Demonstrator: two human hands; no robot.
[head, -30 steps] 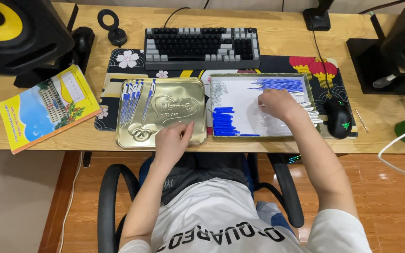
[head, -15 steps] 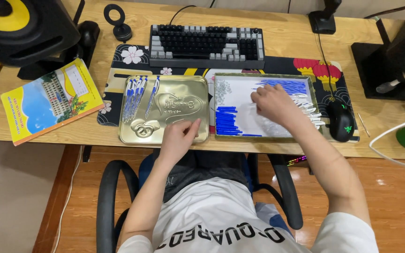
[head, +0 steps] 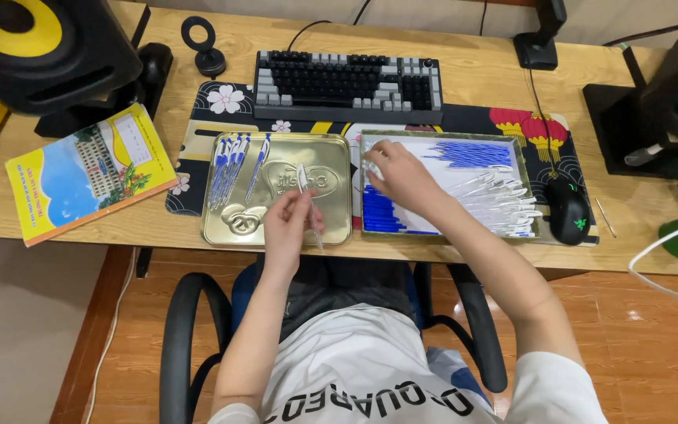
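Head view: two shallow tins sit side by side at the desk's front edge. The left hand is over the front right of the gold lid, its fingers pinched on a clear pen barrel that slants toward the front edge. The right hand rests at the left end of the tray, beside the blue refills, with fingers curled loosely over small parts; whether it grips one cannot be told. Half a second ago the left hand lay flat and empty on the lid, and the right hand was further right in the tray.
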